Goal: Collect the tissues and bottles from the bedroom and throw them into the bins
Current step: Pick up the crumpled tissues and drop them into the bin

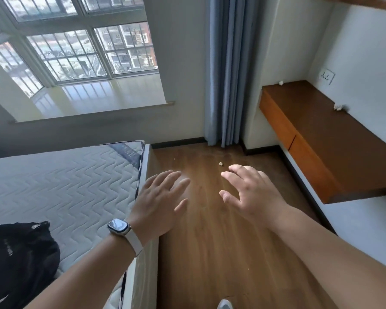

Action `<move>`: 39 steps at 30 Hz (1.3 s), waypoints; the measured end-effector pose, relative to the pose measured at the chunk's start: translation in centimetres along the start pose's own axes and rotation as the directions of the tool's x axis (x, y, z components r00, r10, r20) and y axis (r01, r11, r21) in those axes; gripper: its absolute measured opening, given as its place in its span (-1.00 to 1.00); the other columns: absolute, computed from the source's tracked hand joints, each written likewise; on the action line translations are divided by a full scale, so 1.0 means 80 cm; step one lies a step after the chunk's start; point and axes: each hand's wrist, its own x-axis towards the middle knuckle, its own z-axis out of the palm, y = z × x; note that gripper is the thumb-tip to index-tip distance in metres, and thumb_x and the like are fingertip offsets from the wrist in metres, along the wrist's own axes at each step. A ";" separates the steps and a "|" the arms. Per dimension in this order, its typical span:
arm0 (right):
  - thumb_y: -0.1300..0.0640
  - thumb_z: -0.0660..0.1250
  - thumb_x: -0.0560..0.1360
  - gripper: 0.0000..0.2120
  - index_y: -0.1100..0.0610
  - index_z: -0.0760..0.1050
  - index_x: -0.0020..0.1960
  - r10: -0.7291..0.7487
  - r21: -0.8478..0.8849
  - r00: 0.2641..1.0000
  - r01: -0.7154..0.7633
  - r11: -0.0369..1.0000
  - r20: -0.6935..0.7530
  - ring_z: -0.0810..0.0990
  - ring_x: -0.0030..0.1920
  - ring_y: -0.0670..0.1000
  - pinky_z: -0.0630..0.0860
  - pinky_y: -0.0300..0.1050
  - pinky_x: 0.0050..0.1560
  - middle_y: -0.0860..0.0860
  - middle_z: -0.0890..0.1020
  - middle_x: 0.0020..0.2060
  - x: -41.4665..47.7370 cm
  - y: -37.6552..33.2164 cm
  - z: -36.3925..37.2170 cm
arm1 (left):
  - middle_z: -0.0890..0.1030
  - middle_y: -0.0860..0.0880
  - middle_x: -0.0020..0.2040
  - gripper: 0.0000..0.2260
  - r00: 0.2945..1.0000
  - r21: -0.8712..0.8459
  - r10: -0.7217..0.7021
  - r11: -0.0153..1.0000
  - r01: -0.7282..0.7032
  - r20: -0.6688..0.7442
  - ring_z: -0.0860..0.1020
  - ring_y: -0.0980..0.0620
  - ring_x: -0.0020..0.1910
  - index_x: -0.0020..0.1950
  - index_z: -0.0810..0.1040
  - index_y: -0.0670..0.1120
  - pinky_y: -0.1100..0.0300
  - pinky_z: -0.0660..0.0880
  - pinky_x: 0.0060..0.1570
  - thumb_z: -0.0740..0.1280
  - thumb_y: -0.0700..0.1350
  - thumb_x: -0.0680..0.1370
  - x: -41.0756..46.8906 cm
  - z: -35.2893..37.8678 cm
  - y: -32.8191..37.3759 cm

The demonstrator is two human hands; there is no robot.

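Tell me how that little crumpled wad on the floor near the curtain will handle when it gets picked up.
The crumpled wad looks like balled tissue, so it is probably very light and soft, squashing under a pinch rather than resisting. Its rough, irregular shape suggests it would not roll far if nudged on the smooth wooden floor, though it may skid. Both hands are open and empty.

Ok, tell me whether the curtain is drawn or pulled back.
Pulled back: the curtain hangs bunched in narrow folds right of the window, whose panes are uncovered.
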 end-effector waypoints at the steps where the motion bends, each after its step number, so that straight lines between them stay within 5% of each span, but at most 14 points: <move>1: -0.25 0.05 0.49 -0.43 0.06 0.50 0.29 -0.001 0.004 1.000 0.001 1.000 -0.012 0.46 0.28 0.14 0.40 0.13 0.20 0.08 0.51 0.28 0.007 0.007 -0.002 | 0.51 -0.03 0.34 -0.60 1.000 -0.006 -0.003 1.000 0.003 0.008 0.42 -0.07 0.36 0.34 0.46 0.02 0.02 0.33 0.33 0.20 0.13 0.55 0.012 0.003 0.002; 7: -0.20 0.12 0.48 -0.50 0.08 0.56 0.21 0.027 -0.010 0.998 -0.028 1.000 -0.055 0.55 0.16 0.15 0.48 0.09 0.11 0.11 0.58 0.18 0.033 0.056 -0.009 | 0.53 -0.03 0.32 -0.60 0.999 -0.013 0.043 0.999 -0.043 0.021 0.45 -0.06 0.34 0.31 0.49 0.02 0.01 0.37 0.31 0.16 0.14 0.55 0.082 0.017 0.000; 18: -0.24 0.00 0.53 -0.44 0.03 0.42 0.37 0.196 -0.046 0.980 -0.194 0.980 0.021 0.37 0.35 0.07 0.30 0.04 0.32 0.05 0.44 0.35 0.104 0.129 0.003 | 0.51 -0.04 0.35 -0.59 0.975 -0.079 0.221 0.973 -0.218 0.031 0.43 -0.08 0.37 0.35 0.47 0.02 -0.07 0.39 0.32 0.20 0.13 0.55 0.227 0.082 -0.042; 28: -0.24 -0.04 0.53 -0.41 0.04 0.39 0.39 0.252 -0.146 0.967 -0.253 0.956 -0.028 0.35 0.37 0.07 0.30 0.05 0.33 0.04 0.43 0.36 0.287 0.167 -0.027 | 0.50 -0.03 0.35 -0.57 0.959 -0.157 0.271 0.947 -0.281 -0.083 0.42 -0.07 0.37 0.36 0.48 0.01 -0.02 0.33 0.33 0.18 0.16 0.56 0.414 0.121 -0.132; 39: -0.21 0.03 0.56 -0.49 0.03 0.39 0.38 0.384 -0.123 0.923 -0.382 0.916 -0.013 0.35 0.37 0.05 0.33 0.04 0.32 0.01 0.43 0.35 0.388 0.230 -0.002 | 0.51 -0.05 0.33 -0.58 0.928 -0.209 0.373 0.906 -0.369 -0.023 0.43 -0.11 0.36 0.32 0.50 -0.01 -0.04 0.39 0.30 0.18 0.15 0.54 0.565 0.193 -0.170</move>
